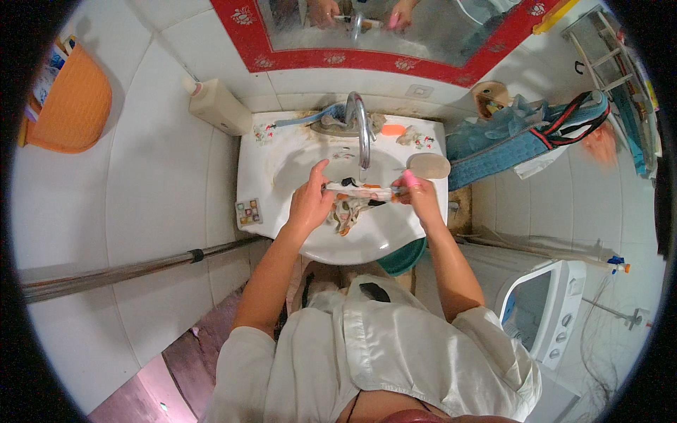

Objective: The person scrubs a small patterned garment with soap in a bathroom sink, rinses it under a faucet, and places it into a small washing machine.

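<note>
A wet white cloth [359, 191] with orange, black and olive patches is stretched between my hands over the white washbasin [288, 172]. My left hand [312, 203] grips its left end, with one finger raised. At the right end, my right hand [422, 200] holds the cloth together with a small pink object [410, 178], perhaps soap or a brush handle. Part of the cloth hangs down into the bowl. The chrome faucet [364, 135] arches above it. My fingertips are partly hidden by the cloth.
An oval beige dish [429, 166] and orange soap [393, 130] sit on the rim. Behind the faucet lies a blue-handled brush [301, 120]. A beige bottle [221, 107] stands left, a blue bag [492, 158] hangs right. Below are a green basin [404, 257] and a washing machine [566, 317].
</note>
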The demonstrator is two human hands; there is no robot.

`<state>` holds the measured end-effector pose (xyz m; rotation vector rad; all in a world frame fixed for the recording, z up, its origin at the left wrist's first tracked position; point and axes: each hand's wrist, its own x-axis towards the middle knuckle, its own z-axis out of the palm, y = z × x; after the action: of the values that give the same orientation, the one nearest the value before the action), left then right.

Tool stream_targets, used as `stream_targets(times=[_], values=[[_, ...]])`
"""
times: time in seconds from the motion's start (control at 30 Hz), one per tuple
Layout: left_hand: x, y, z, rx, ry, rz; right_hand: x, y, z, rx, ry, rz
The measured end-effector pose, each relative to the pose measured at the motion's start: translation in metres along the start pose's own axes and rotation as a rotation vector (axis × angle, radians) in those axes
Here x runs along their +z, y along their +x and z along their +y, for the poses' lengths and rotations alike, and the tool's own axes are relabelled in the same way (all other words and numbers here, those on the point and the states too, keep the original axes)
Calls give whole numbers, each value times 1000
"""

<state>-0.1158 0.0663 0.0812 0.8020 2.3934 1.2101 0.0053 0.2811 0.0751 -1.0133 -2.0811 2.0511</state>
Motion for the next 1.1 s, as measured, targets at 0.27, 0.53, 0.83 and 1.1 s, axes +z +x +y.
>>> stream_targets(times=[0.27,0.53,0.83,1.1], values=[[0,-4,-28,-307,-616,-70,48,130,48,-354,-353,217],[-15,-13,-36,-212,-835,-160,63,103,51,-222,-134,-532],[-33,-4,-3,136,-15,-27,33,10,-7,-118,-97,-515],[3,2,-24,-64,285,-2,37,-28,-59,-399,-4,-483]])
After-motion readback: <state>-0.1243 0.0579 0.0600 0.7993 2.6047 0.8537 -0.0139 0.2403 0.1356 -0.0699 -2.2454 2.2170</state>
